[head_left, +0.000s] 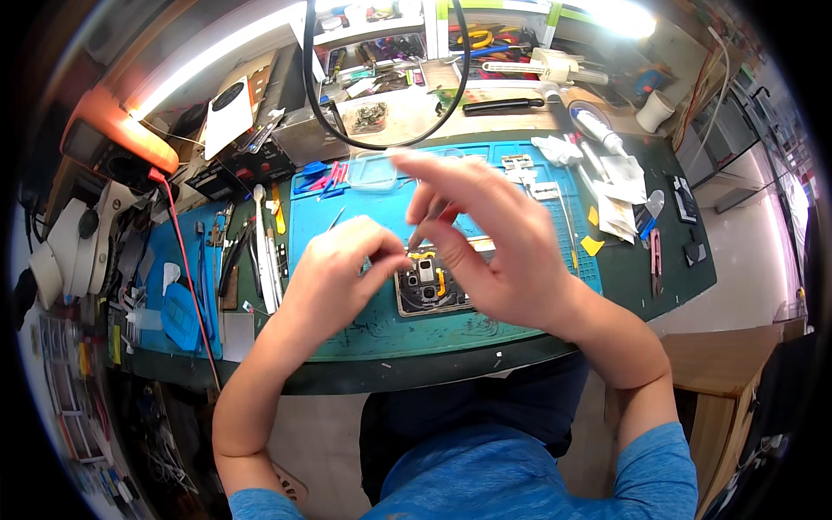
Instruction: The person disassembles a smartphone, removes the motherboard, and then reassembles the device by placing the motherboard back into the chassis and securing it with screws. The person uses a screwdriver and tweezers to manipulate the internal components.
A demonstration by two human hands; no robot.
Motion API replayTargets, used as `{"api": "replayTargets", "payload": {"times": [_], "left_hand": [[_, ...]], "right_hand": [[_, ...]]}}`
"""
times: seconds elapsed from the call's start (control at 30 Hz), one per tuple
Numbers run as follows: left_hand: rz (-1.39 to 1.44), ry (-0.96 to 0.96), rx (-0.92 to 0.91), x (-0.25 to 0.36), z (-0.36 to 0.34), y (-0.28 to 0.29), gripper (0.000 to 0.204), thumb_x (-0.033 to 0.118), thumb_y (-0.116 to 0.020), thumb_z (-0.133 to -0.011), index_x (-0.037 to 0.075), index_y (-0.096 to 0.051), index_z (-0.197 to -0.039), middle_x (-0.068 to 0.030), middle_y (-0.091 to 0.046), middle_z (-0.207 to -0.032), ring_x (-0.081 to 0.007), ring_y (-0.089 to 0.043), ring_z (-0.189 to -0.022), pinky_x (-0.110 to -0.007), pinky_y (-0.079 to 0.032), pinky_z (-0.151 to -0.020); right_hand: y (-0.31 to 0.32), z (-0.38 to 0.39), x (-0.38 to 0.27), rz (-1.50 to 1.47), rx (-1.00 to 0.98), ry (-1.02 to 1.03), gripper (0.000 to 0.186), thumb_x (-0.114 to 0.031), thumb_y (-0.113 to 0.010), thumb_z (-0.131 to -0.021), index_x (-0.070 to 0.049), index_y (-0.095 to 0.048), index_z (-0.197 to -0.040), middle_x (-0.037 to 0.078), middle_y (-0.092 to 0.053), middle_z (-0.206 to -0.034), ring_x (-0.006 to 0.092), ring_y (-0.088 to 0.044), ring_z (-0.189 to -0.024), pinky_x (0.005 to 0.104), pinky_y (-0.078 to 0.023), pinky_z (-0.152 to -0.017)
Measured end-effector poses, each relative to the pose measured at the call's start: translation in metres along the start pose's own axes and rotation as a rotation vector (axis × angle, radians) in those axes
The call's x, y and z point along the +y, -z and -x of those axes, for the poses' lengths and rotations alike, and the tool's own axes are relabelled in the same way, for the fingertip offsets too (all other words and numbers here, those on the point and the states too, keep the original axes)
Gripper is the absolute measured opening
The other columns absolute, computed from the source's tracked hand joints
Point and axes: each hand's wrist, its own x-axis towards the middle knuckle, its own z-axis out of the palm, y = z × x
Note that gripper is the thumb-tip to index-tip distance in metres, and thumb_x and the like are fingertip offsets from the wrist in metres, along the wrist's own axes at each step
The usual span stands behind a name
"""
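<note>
An opened phone (429, 290) with its back off lies on the blue work mat (347, 321), showing dark boards and a yellow flex strip. My left hand (342, 264) rests at the phone's left edge, thumb and forefinger pinched together just above its upper corner. My right hand (485, 238) hovers over the phone's right half and hides it. Its thumb and forefinger pinch a thin dark tool (422, 227) that points down at the phone's top edge, the other fingers spread.
Tweezers and screwdrivers (260, 251) lie left of the mat. A clear plastic lid (373, 171) sits behind the hands. White tissues, yellow picks and a glue tube (598, 130) lie to the right. A black cable loop (381, 130) hangs over the shelf of tools behind.
</note>
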Motion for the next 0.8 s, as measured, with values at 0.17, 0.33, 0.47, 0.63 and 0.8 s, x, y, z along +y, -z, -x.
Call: {"api": "replayTargets", "payload": {"times": [0.17,0.33,0.47,0.63,0.8], "left_hand": [[-0.120,-0.113,0.055,-0.029,-0.048,-0.019,0.013,0.017,-0.070,-0.095,0.005,-0.071,-0.094,-0.0127,-0.070,-0.095,-0.0337,-0.068,-0.089,-0.046,-0.055,-0.081],[-0.096,-0.154,0.063,-0.046,-0.082,-0.038,0.025,0.010,-0.073,-0.088,0.005,-0.077,-0.112,-0.0137,-0.070,-0.100,-0.0339,-0.068,-0.097,-0.041,-0.054,-0.081],[-0.045,-0.123,0.056,-0.048,-0.078,-0.035,0.025,0.015,-0.068,-0.095,0.003,-0.077,-0.114,-0.0144,-0.072,-0.105,-0.0351,-0.069,-0.101,-0.042,-0.055,-0.088],[-0.028,-0.065,0.067,-0.029,-0.034,-0.006,0.014,0.009,-0.068,-0.097,0.002,-0.076,-0.107,-0.0142,-0.072,-0.101,-0.0342,-0.069,-0.098,-0.042,-0.055,-0.087],[0.135,-0.006,-0.031,0.002,0.024,0.016,0.011,0.005,-0.075,-0.094,0.002,-0.076,-0.105,-0.0112,-0.072,-0.098,-0.0291,-0.069,-0.091,-0.038,-0.055,-0.080]], "right_hand": [[0.011,-0.003,-0.004,-0.030,-0.047,-0.035,0.054,0.002,-0.069,-0.097,-0.002,-0.059,-0.149,0.009,-0.070,-0.102,0.0167,-0.070,-0.089,0.0312,-0.058,-0.075],[0.003,0.004,-0.003,-0.079,-0.146,-0.029,0.060,0.009,-0.067,-0.092,-0.003,-0.058,-0.151,0.009,-0.069,-0.100,0.0197,-0.067,-0.085,0.0335,-0.061,-0.075],[0.002,0.006,-0.002,-0.055,-0.161,-0.008,0.061,0.010,-0.067,-0.091,-0.003,-0.059,-0.150,0.010,-0.069,-0.100,0.0213,-0.067,-0.085,0.0332,-0.060,-0.076],[-0.005,0.010,-0.004,-0.112,-0.187,-0.045,0.062,0.009,-0.066,-0.092,-0.004,-0.057,-0.152,0.010,-0.069,-0.100,0.0215,-0.068,-0.087,0.0345,-0.060,-0.077],[-0.014,0.017,-0.004,-0.121,-0.253,-0.042,0.062,0.006,-0.068,-0.094,-0.005,-0.054,-0.153,0.011,-0.066,-0.096,0.0236,-0.069,-0.086,0.0358,-0.059,-0.076]]}}
